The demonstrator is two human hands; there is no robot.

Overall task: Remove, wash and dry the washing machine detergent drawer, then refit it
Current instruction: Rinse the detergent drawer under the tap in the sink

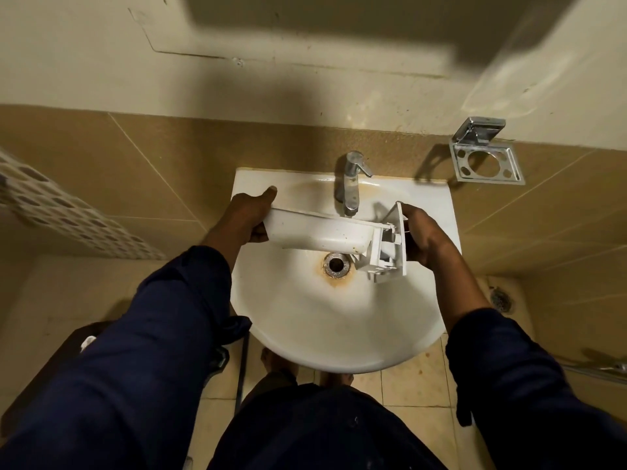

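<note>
The white detergent drawer (322, 232) is held crosswise over the white sink basin (322, 317), just below the chrome tap (351, 184). Brown stains mark its side. My left hand (251, 215) grips the drawer's rear end, thumb stretched out along the sink rim. My right hand (419, 235) holds the front panel end, fingers curled behind the panel. No water can be seen running from the tap. The drain (336, 264) with a rust ring lies right under the drawer.
A chrome holder (485, 157) hangs on the tiled wall at the right of the sink. A perforated white basket (68, 212) is at the left. A floor drain (502, 300) sits at the right, and a dark stool (68, 351) stands below left.
</note>
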